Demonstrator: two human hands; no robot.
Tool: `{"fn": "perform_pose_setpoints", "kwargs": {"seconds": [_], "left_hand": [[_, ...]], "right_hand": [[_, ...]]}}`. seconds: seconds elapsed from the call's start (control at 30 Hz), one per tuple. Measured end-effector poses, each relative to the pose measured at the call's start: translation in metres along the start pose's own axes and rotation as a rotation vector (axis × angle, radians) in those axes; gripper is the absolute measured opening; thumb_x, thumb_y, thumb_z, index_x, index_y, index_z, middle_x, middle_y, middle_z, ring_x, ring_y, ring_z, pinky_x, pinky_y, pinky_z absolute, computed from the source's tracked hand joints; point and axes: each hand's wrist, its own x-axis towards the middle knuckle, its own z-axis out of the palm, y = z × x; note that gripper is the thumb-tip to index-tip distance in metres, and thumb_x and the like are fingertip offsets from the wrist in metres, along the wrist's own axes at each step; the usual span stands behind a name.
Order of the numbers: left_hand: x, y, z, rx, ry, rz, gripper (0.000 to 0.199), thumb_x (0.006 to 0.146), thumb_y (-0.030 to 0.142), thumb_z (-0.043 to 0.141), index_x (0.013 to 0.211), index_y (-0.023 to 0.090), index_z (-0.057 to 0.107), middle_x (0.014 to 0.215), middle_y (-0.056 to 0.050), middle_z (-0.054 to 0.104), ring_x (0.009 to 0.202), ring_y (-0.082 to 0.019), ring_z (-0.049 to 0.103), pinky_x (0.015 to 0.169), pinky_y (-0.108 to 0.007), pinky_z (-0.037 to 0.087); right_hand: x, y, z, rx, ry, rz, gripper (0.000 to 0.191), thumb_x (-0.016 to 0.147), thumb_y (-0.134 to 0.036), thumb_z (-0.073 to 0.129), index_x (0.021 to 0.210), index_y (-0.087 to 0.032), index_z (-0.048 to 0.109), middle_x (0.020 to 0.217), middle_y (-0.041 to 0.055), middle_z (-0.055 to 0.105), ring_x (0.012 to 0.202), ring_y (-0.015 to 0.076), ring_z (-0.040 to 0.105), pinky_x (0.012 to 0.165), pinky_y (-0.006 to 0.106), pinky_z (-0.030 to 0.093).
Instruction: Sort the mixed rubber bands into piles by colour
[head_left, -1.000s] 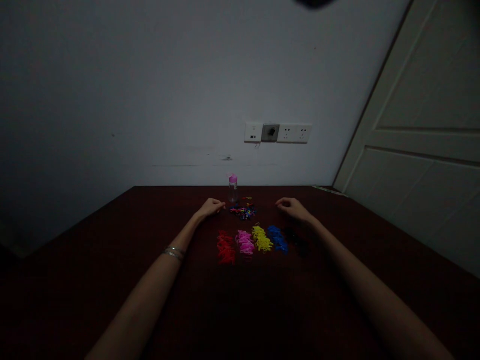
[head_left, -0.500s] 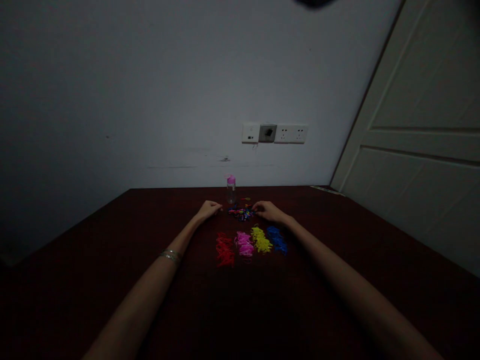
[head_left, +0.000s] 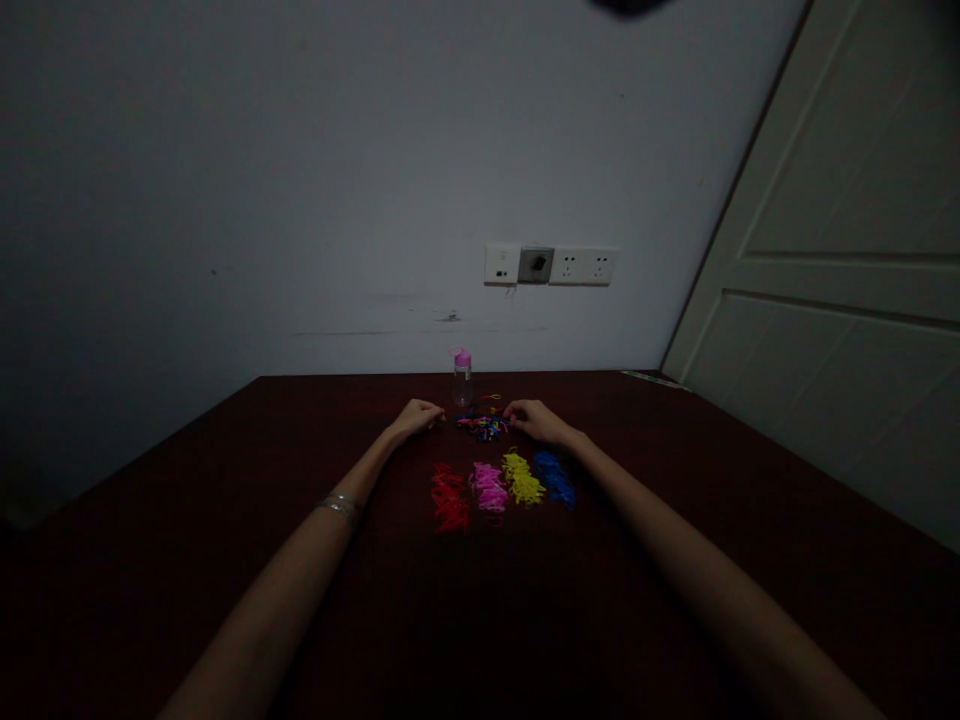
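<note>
A small heap of mixed-colour rubber bands (head_left: 484, 428) lies on the dark red table between my two hands. My left hand (head_left: 418, 417) rests just left of the heap, closed with its fingertips together; whatever it may hold is too small to see. At the heap's right edge, my right hand (head_left: 538, 421) has its fingers pinched among the bands, and what they grip is unclear. Nearer to me are four sorted piles in a row: red bands (head_left: 450, 498), pink bands (head_left: 490, 488), yellow bands (head_left: 523, 479) and blue bands (head_left: 554, 478).
Behind the heap stands a clear bottle (head_left: 463, 385) with a pink lid. A few stray bands (head_left: 491, 397) lie to its right. The table (head_left: 315, 440) meets a pale wall with a row of sockets (head_left: 551, 266). A white panelled door (head_left: 840, 300) is at the right.
Almost nothing differs. My right hand has shifted very slightly at the heap's edge; my left hand and the sorted piles stay in place.
</note>
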Motion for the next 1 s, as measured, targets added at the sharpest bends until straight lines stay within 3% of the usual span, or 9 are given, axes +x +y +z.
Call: {"fn": "perform_pose_setpoints", "kwargs": {"seconds": [0.33,0.53,0.67,0.83,1.0], "left_hand": [[0.004,-0.002,0.0,0.037,-0.001,-0.006,0.032,0.068,0.04,0.049,0.069,0.011,0.063,0.041,0.005,0.04,0.035,-0.005,0.028,0.037,-0.019,0.019],[0.002,-0.001,0.0,0.034,0.002,-0.01,0.033,0.068,0.042,0.05,0.07,0.011,0.063,0.042,0.005,0.041,0.035,-0.004,0.028,0.037,-0.019,0.019],[0.003,-0.002,0.001,0.031,0.014,-0.013,0.033,0.068,0.041,0.051,0.069,0.011,0.063,0.042,0.005,0.04,0.035,-0.004,0.028,0.037,-0.019,0.018],[0.0,-0.001,0.001,0.016,0.012,-0.008,0.032,0.067,0.04,0.051,0.068,0.011,0.063,0.042,0.005,0.04,0.035,-0.005,0.028,0.038,-0.019,0.018],[-0.003,0.002,0.002,-0.002,0.032,-0.008,0.03,0.066,0.039,0.052,0.067,0.011,0.063,0.041,0.005,0.039,0.037,-0.005,0.029,0.038,-0.019,0.019]], "right_hand": [[-0.02,-0.012,-0.029,0.171,-0.014,0.045,0.023,0.067,-0.016,0.049,0.088,-0.013,0.059,0.073,0.0026,0.058,0.065,0.0107,0.051,0.061,0.022,0.04],[-0.042,-0.014,-0.053,0.323,-0.327,0.208,0.026,0.06,-0.011,0.05,0.084,-0.012,0.06,0.07,0.0034,0.061,0.06,0.011,0.052,0.056,0.023,0.04],[-0.051,-0.012,-0.057,0.362,-0.424,0.242,0.029,0.056,-0.009,0.051,0.083,-0.012,0.061,0.069,0.0044,0.062,0.061,0.0117,0.053,0.055,0.023,0.04],[-0.052,-0.004,-0.056,0.374,-0.375,0.261,0.027,0.057,-0.015,0.057,0.083,-0.013,0.062,0.073,0.0051,0.062,0.061,0.012,0.052,0.054,0.023,0.039],[-0.058,0.019,-0.056,0.411,-0.221,0.282,0.026,0.06,-0.02,0.055,0.085,-0.013,0.06,0.074,0.0029,0.06,0.06,0.0102,0.051,0.052,0.021,0.038]]}}
